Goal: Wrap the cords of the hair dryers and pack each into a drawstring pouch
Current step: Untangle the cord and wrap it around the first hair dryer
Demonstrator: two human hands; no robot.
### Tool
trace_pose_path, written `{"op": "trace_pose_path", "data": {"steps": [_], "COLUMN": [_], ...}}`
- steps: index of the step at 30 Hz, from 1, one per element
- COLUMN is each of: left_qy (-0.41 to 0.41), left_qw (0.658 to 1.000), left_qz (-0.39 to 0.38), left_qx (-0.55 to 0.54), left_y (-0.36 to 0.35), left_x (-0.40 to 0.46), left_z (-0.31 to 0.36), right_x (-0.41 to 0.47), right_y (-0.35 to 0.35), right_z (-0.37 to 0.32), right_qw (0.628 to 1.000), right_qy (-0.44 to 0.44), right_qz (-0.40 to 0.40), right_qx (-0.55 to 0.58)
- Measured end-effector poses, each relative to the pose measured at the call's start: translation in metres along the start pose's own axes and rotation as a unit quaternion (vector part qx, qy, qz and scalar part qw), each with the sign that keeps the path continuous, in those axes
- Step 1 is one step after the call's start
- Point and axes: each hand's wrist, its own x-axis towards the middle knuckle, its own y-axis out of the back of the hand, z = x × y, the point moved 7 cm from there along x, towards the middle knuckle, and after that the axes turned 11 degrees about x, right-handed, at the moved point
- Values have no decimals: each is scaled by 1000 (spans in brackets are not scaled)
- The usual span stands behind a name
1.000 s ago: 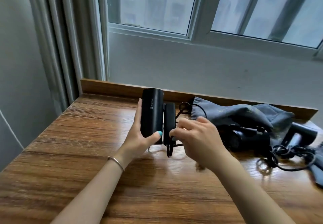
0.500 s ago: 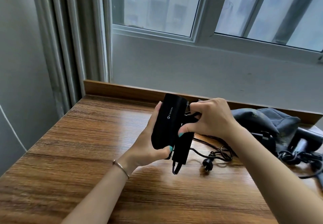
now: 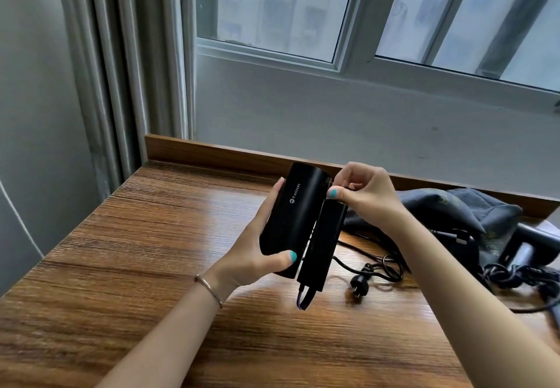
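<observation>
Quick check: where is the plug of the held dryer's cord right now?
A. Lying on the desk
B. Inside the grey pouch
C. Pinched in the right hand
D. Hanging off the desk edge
A: the plug lies on the wooden desk, right of the held hair dryer.

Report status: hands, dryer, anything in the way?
Left hand grips folded hair dryer; right hand pinches at its hinge. Cord unwrapped, plug on table. Nothing blocking.

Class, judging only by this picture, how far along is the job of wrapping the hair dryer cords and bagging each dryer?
Done: nothing packed. In hand: the left hand grips the folded black dryer; the right hand pinches at its hinge. Left: its cord and plug lie loose on the table, the second dryer sits unwrapped beside the grey pouches.
</observation>
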Motion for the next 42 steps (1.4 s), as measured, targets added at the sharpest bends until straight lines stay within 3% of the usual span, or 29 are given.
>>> {"op": "trace_pose_path", "data": {"steps": [9,19,28,39,42], "left_qy": [-23,0,0,32,57], "left_qw": [988,930,932,926,913], "left_qz": [14,133,186,204,233], "left_qx": [-153,-342,-312,-316,-330], "left_y": [5,36,50,45,51], "left_x": [1,-3,-1,1,0], "left_z": [1,-14,-15,-21,-30], "right_x": [-14,-14,-51,-77,-84], "right_y": [-32,-72,-117,-119,-119], "right_z": [22,20,40,29,25], "right_qw": [985,985,972,986,991], "right_qy": [-35,-64,-140,-82,-31], "right_qz": [-21,-24,-85,-115,-128], "right_qx": [166,159,170,91,2]}}
